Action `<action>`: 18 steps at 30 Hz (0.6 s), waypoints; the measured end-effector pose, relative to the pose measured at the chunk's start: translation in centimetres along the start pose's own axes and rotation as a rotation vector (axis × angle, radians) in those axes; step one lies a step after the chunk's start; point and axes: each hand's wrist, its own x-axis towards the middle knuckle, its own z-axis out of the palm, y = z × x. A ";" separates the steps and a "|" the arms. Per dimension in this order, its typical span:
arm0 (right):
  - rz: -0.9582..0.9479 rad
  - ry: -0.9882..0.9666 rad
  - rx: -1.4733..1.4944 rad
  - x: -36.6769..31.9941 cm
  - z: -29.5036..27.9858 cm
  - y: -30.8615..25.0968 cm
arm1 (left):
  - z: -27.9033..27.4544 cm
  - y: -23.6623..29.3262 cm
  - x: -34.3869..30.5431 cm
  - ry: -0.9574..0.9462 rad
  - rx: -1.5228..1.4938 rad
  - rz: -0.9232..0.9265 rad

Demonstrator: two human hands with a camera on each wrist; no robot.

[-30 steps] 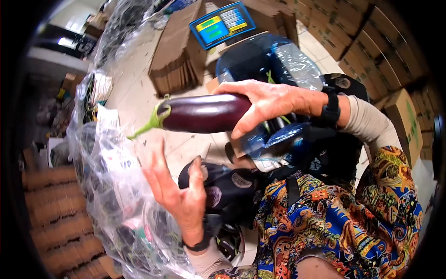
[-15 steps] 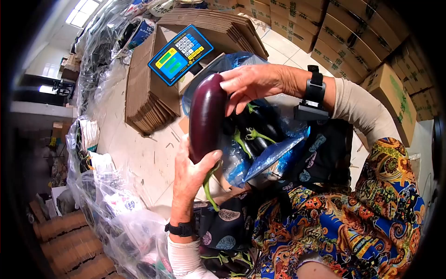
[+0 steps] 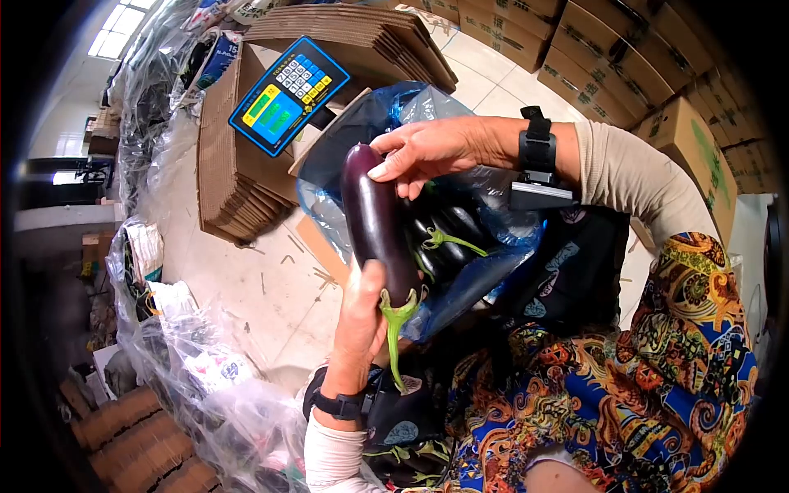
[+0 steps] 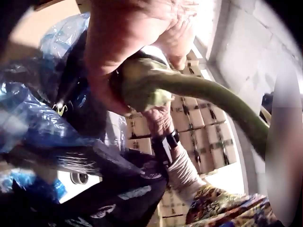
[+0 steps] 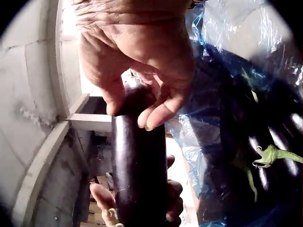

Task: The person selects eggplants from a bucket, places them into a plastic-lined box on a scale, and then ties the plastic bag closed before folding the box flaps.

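Observation:
A glossy dark purple eggplant (image 3: 374, 209) is held up in both hands, its blunt end away from the body and its green stem (image 3: 393, 345) towards the lap. My left hand (image 3: 355, 320) grips it near the stem end; in the left wrist view the fingers (image 4: 109, 90) wrap round it beside the green cap. At the blunt end my right hand (image 3: 427, 152) pinches it, with thumb and fingertips on the skin in the right wrist view. Behind it stands a blue plastic bag (image 3: 316, 193) lining a container, with several eggplants (image 3: 452, 226) inside.
A blue scale display (image 3: 288, 94) stands by folded cardboard (image 3: 238, 177). Stacked cartons (image 3: 575, 70) line the far right. Clear plastic sheeting (image 3: 238, 411) covers things at the left. More eggplants (image 3: 411, 464) lie low by the lap.
The eggplant was level in the right hand alone, with the left hand apart. The left hand then took its stem end, and the eggplant turned lengthwise, blunt end away from the body.

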 end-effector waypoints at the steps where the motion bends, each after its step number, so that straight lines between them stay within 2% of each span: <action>1: 0.023 0.039 -0.045 0.0 -0.1 0.1 | 0.2 0.0 0.5 0.032 0.148 0.017; 4: 0.073 0.122 -0.146 0.2 0.1 0.2 | 1.0 0.5 1.0 0.155 0.422 0.037; 7: 0.068 0.154 -0.227 1.0 -0.2 1.0 | 0.3 0.4 1.8 0.193 0.494 -0.009; 10: -0.003 0.223 -0.400 0.9 -1.1 1.1 | 0.2 0.9 2.6 0.159 0.070 -0.063; 11: -0.056 0.270 -0.635 0.7 -1.7 0.7 | 0.5 1.1 2.8 0.185 -0.023 -0.071; 12: -0.210 0.400 -1.126 1.1 -3.1 0.8 | 0.5 1.1 3.0 0.210 -0.012 -0.062; 14: -0.133 0.432 -1.423 1.0 -4.9 0.5 | 0.1 0.7 3.5 0.246 0.101 -0.041; 17: -0.079 0.641 -1.624 -0.1 -6.2 1.2 | 0.2 0.2 5.3 0.279 0.164 -0.097; 18: -0.015 0.657 -1.600 -0.1 -6.4 1.1 | 0.2 -0.3 6.3 0.274 0.221 -0.083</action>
